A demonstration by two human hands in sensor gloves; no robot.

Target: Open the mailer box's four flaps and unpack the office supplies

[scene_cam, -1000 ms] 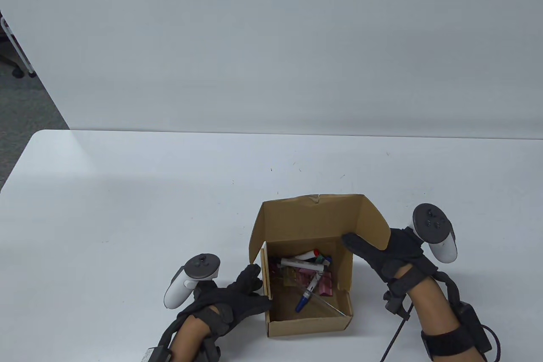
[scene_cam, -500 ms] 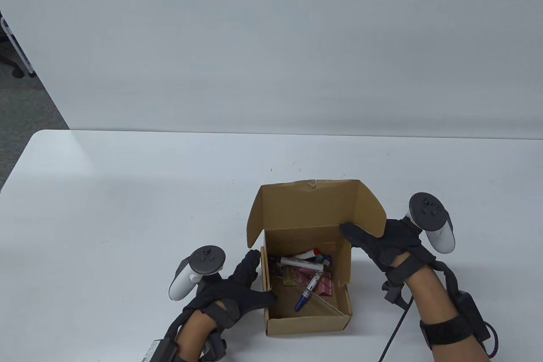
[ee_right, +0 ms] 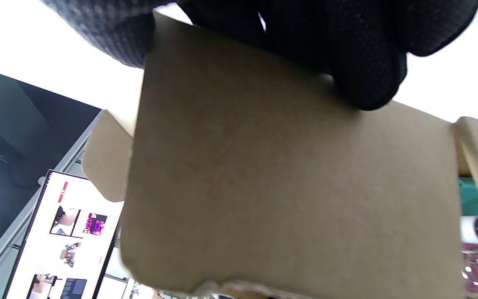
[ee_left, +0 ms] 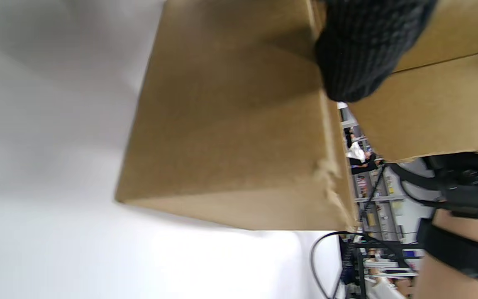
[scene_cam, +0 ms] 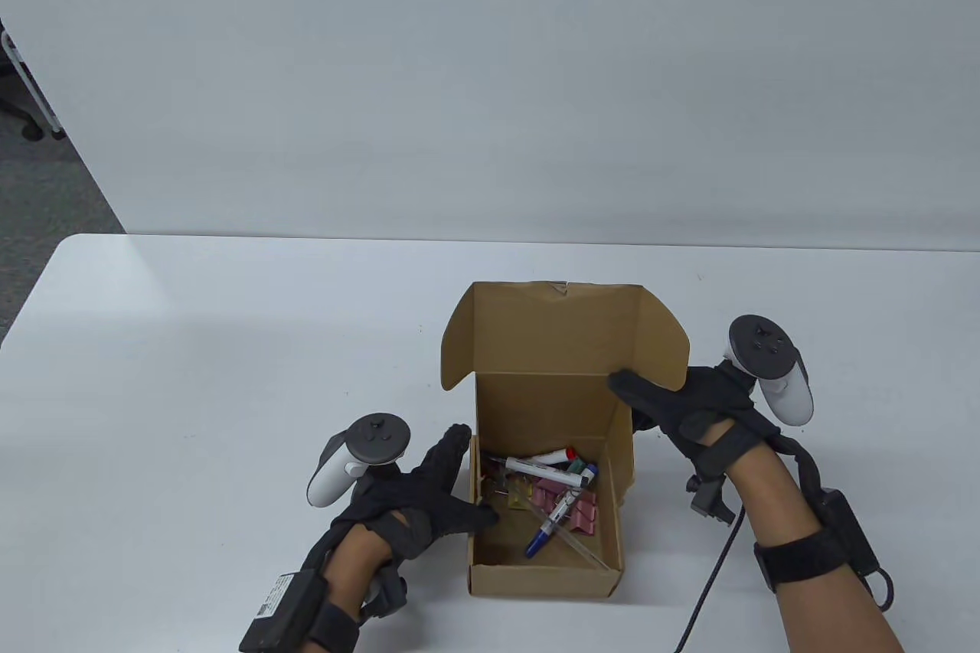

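1. The counter (scene_cam: 230, 377) is white with rounded corners; a plain pale wall stands behind it, and a strip of grey floor shows at the far left. In the right wrist view a lit screen (ee_right: 69, 232) appears beyond the cardboard; in the left wrist view, blurred shelving shows in the distance.
2. There is one box (scene_cam: 547, 580), brown cardboard, sitting near the counter's front edge between the two hands.
3. Its lid (scene_cam: 551, 331) stands upright at the back, with a rounded ear flap on each side, two in all. The top edge of the lid has a small tear.
4. Inside lie two white markers (scene_cam: 536, 463) with coloured caps, one blue-tipped pen (scene_cam: 547, 530), a clear ruler (scene_cam: 586, 553), and a cluster of pink clips (scene_cam: 570, 504) whose number I cannot tell.
5. The left hand (scene_cam: 417, 504) lies against the box's left wall, fingers (scene_cam: 452, 450) stretched straight along the outside and thumb hooked over the rim, touching the cardboard.
6. The right hand (scene_cam: 689, 408) pinches the box's right side flap (scene_cam: 622, 454), thumb on the inner face and the other fingers (ee_right: 363, 79) curled over the outer face.
7. Each hand carries one white and grey tracker (scene_cam: 360, 454), two in all; a black cable (scene_cam: 708, 592) trails from the right wrist.
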